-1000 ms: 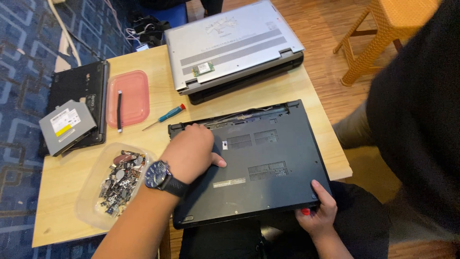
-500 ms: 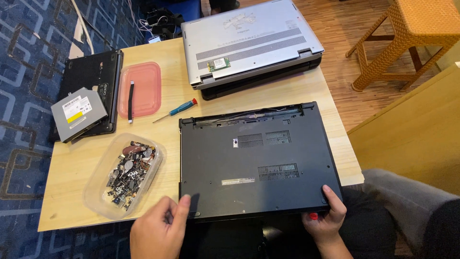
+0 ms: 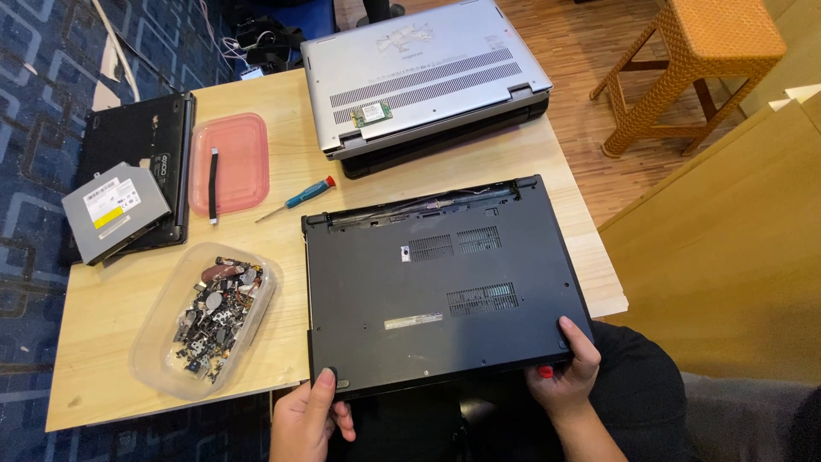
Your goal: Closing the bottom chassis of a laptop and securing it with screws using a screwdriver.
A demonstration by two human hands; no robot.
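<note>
Left hand (image 3: 310,419) moved off black laptop (image 3: 440,287) underside to near-left corner; right hand (image 3: 564,372) stays gripping near-right corner; both hands now clasp near edge.

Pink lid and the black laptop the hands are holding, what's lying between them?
In the head view, a blue-handled screwdriver lies on bare table between the pink lid and the black laptop.
</note>
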